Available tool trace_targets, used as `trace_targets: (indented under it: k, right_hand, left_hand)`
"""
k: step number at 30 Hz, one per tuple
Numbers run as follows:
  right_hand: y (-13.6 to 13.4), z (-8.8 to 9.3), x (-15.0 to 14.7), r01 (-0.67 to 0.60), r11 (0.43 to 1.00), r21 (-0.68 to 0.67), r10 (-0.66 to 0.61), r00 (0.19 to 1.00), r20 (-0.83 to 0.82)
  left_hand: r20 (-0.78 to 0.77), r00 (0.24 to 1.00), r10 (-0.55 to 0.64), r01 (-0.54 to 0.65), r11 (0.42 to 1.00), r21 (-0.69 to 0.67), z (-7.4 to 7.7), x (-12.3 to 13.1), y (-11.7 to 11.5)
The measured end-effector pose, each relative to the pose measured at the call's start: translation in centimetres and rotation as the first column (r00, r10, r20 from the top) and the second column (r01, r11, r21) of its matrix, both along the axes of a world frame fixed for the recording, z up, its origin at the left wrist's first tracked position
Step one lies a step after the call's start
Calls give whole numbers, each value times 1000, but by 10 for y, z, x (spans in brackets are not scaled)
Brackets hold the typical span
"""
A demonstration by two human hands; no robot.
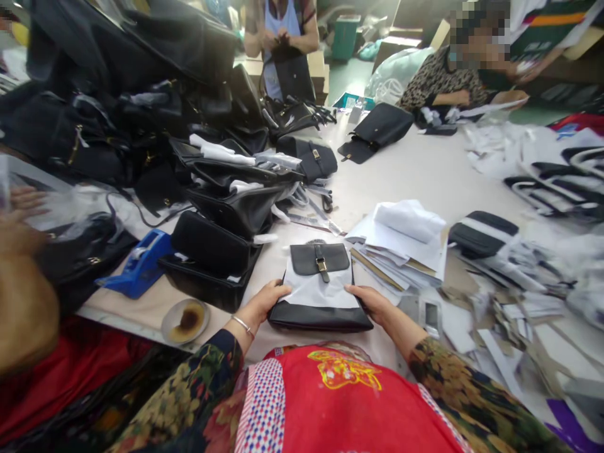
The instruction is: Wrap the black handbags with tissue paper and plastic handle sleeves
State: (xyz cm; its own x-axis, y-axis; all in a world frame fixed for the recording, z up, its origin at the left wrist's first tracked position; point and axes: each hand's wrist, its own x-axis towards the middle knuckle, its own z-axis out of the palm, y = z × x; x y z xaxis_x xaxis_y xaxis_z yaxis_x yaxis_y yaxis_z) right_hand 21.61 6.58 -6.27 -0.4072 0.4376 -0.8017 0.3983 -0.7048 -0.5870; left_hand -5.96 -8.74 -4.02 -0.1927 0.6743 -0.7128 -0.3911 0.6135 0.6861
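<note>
In front of me on the table lies a black handbag (321, 318) with a buckled flap. White paper (306, 292) covers its front beneath the flap. My left hand (265, 301) grips the bag's left side, thumb on the paper and fingers out of sight behind the edge. On the opposite side my right hand (372, 302) holds it the same way. An unflapped black bag (212, 251) stands open to the left of my left hand. A stack of white paper sheets (406, 233) sits beyond my right hand.
A blue tape dispenser (139, 264) and a dish with a brown stain (185, 321) are at left. Black bags (141, 126) pile up behind. Paper and card scraps (509, 333) cover the right side. A co-worker's arm (23, 283) reaches in at left; other people work across the table.
</note>
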Motion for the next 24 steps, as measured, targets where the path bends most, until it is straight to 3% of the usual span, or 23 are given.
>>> trace_targets:
  k: [3, 5, 9, 12, 16, 21, 24]
  right_hand:
    - [-6, 3, -8, 85, 995, -47, -90, 988, -128]
    - [-11, 6, -12, 143, 989, -27, -146, 970, -195]
    - [-20, 22, -13, 207, 964, 165, -147, 937, -315]
    - [-24, 41, -6, 191, 927, 323, -50, 916, -399]
    - [-22, 59, 1, 156, 827, 540, 74, 922, -381]
    - [-18, 46, 5, 65, 619, 783, 138, 972, -190]
    - [-20, 34, 14, 15, 610, 792, 122, 986, -113]
  left_hand:
    - [95, 994, -52, 48, 998, 41, -6, -5, 2]
    - [42, 997, -64, 62, 997, 42, -8, -8, 1]
    - [-192, 981, -1, 38, 981, 191, -2, -3, -11]
    - [-229, 968, 103, -12, 930, 367, 9, 4, -23]
    - [-301, 938, 172, -12, 883, 470, 26, 7, -32]
    - [-486, 849, 205, 44, 891, 453, 35, 5, -35]
    - [-520, 843, 140, 104, 905, 413, 32, 11, -35]
